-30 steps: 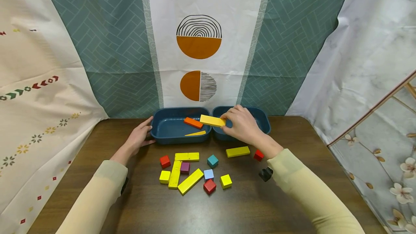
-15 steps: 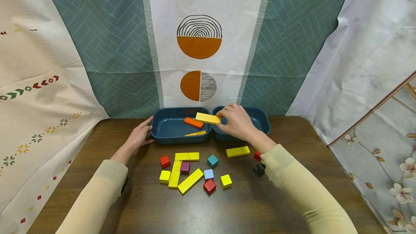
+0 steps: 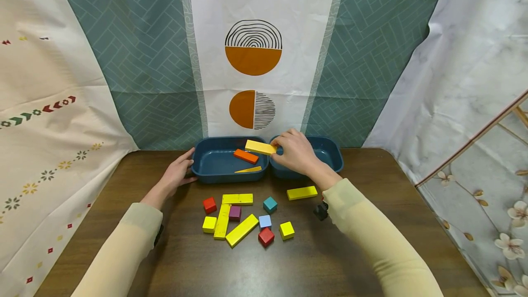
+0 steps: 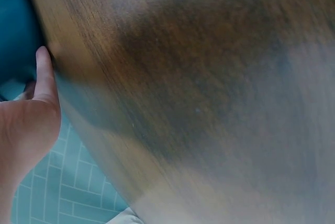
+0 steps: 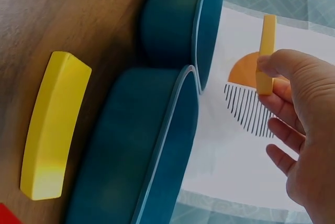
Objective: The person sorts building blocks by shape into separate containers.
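Observation:
My right hand [image 3: 294, 151] pinches one end of a yellow-orange rectangular block [image 3: 260, 147] between thumb and fingers. It holds the block above the inner ends of the two blue trays, and in the right wrist view the block [image 5: 267, 51] is clear of both rims. My left hand [image 3: 177, 172] rests against the outer end of the left tray [image 3: 224, 178], thumb [image 4: 45, 75] straight along its wall. Inside that tray lie an orange block [image 3: 246, 156] and a thin yellow piece [image 3: 249, 169]. The right tray [image 3: 336, 155] is partly hidden behind my right hand.
On the brown table [image 3: 198, 265] before the trays lie yellow bars [image 3: 242, 230], another yellow bar [image 3: 302, 192], and several cubes, among them a red cube [image 3: 266, 237], a teal cube [image 3: 270, 204] and a purple cube [image 3: 234, 213]. A patterned curtain [image 3: 255, 81] hangs behind.
My right hand has moved left and slightly away, carrying the yellow-orange block from the trays' junction to over the left tray's right end. My left hand has stayed put.

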Motion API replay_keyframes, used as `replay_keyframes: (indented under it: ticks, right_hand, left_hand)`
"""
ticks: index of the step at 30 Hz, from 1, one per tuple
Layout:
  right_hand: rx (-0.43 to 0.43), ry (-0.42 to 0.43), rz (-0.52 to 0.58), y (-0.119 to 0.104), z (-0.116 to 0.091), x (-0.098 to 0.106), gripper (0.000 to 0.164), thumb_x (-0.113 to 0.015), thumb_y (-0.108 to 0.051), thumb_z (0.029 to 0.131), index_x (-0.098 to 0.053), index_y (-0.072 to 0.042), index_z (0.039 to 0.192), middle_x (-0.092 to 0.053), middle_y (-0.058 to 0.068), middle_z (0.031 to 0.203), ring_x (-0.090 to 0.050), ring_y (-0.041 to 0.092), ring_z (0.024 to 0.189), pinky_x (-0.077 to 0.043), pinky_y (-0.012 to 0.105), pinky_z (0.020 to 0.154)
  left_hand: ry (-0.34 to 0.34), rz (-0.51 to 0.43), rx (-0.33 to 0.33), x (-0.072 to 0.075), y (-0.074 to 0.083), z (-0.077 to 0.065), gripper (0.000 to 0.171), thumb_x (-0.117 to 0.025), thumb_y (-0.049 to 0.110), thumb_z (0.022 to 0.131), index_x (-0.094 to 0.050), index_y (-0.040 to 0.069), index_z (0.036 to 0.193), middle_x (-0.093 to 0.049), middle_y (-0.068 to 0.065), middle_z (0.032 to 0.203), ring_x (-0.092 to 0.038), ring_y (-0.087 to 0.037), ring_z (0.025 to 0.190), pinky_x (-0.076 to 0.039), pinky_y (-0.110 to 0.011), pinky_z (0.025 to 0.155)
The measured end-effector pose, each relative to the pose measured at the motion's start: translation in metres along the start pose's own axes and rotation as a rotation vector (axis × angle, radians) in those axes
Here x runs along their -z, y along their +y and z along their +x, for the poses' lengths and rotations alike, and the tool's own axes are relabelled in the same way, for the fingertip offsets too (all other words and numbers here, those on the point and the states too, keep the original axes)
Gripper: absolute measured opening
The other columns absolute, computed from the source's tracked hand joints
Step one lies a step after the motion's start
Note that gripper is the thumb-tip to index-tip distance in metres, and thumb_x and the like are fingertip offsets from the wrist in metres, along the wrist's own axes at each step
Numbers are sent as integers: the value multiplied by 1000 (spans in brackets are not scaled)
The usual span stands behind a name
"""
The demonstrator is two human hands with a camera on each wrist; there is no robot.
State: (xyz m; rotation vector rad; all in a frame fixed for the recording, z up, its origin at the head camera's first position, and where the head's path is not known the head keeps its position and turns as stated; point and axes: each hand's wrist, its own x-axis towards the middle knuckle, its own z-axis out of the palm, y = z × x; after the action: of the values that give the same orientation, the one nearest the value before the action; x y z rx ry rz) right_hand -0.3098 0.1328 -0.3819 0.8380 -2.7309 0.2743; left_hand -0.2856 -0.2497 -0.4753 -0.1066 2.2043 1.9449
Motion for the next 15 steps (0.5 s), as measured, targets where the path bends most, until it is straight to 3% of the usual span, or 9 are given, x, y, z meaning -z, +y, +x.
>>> replay_keyframes:
  ticks: [15]
  right_hand:
    - [-60,-46,-7,-14,19,-14,30,-74,-37,91,-78,-15,111,-71,0,108,-49,22,101,-43,38,86]
  left_hand:
    - [4,-10,3,-2,0,0,56,-32,21,111,-17,27,165,-9,-14,170,-35,-44,145,-46,-56,104]
